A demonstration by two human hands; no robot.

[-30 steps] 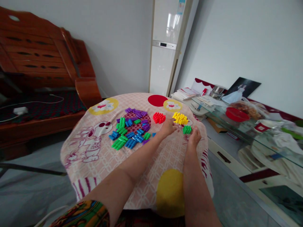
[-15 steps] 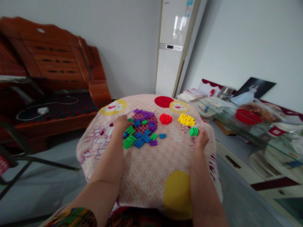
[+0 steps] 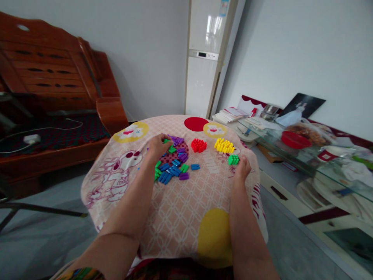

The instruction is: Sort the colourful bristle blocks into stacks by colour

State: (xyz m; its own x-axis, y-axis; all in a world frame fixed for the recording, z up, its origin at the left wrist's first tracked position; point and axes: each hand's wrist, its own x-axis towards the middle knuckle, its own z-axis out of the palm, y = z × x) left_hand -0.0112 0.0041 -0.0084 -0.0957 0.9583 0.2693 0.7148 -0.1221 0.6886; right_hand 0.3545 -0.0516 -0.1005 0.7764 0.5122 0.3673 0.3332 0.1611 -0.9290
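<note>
My left hand [image 3: 159, 147] reaches into a loose mix of small plastic blocks on the round table. Its fingers are closed on a green block [image 3: 166, 141] at the back of the mix. Purple blocks [image 3: 182, 154], blue blocks [image 3: 170, 171] and more green blocks [image 3: 184, 168] lie around and in front of it. My right hand [image 3: 243, 168] rests curled at the right edge of a tight green block cluster [image 3: 233, 160]. What its fingers hold, if anything, is hidden. A red block cluster [image 3: 198, 145] and a yellow block cluster [image 3: 224, 146] stand grouped between the hands.
A patterned pink cloth [image 3: 180, 210] covers the table. To the right is a glass-topped cabinet [image 3: 309, 171] with a red bowl [image 3: 295, 140], papers [image 3: 230, 115] and bags. A wooden bench [image 3: 49, 77] stands at the left, a tall white air conditioner [image 3: 201, 77] at the back.
My left hand has moved right and away from me, from the left edge of the mixed blocks to green ones at the back. The right hand stays beside the green cluster. The view has shifted slightly.
</note>
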